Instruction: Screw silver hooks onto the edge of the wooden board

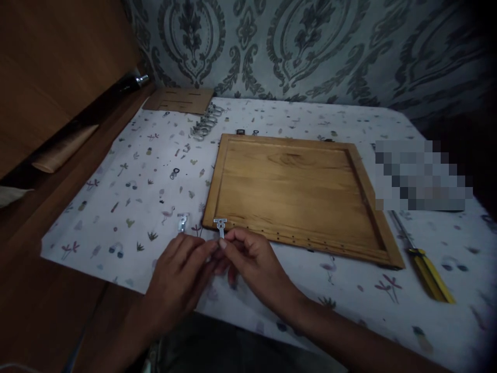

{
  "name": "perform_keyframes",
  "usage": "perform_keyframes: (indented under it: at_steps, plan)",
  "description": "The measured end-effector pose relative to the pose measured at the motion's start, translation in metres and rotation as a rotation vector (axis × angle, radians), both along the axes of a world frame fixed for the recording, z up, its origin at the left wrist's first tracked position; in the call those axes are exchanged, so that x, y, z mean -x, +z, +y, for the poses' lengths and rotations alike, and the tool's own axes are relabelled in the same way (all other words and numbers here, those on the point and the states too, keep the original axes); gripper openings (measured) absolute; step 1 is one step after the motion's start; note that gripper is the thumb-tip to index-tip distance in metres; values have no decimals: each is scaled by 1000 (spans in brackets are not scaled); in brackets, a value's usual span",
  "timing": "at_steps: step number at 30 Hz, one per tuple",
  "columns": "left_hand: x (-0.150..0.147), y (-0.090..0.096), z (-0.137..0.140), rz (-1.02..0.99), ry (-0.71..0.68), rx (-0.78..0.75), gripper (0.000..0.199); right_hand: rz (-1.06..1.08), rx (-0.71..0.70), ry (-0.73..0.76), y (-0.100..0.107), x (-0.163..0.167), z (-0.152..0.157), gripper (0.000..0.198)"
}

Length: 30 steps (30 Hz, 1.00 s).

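A small T-shaped metal bracket (220,224) with round holes stands upright at my fingertips, in front of the near left corner of the wooden panel (289,181). My right hand (258,261) pinches its lower stem between thumb and fingers. My left hand (180,269) is closed, its fingertips meeting the same stem from the left; the lower end is hidden. Just beyond my left knuckles, a second metal bracket (182,221) shows on the tablecloth. The framed panel lies flat, with a row of small dark holes along its near edge.
A yellow-handled screwdriver (430,274) lies at the right, beside a blurred-out item (423,176). At the back left are a cluster of metal rings or clips (205,123) and a brown slotted board (178,100). The patterned tablecloth (116,223) bears several small loose fittings. Wooden furniture (62,67) borders the left.
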<state>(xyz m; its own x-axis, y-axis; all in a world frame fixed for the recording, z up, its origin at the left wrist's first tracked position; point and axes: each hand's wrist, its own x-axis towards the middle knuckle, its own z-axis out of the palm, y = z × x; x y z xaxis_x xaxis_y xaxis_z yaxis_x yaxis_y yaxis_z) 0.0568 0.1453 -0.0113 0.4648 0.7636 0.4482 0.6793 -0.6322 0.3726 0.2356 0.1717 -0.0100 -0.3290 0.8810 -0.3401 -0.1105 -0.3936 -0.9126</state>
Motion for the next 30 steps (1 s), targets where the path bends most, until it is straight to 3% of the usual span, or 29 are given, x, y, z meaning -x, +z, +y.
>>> perform_keyframes:
  at_steps: [6, 13, 18, 24, 27, 30]
  plan:
    - [-11, 4, 2, -62, 14, 4, 32, 60, 72, 39, 2, 0, 8, 22]
    - [-13, -1, 6, -29, 19, 28, 38, 59, 168, 18, 6, -3, 14, 24]
    - [-6, 3, 14, -51, -69, 106, 44, 84, 152, 26, 13, -5, 16, 24]
    - [-9, -4, 19, -59, -31, 22, 38, 131, 103, 49, 14, -6, 16, 21]
    - [-13, -7, 18, -56, 5, -24, 37, 51, 20, 59, 10, -11, 13, 22]
    - [-15, -8, 17, -52, 19, -82, 36, -232, -335, 22, 5, -22, 8, 24]
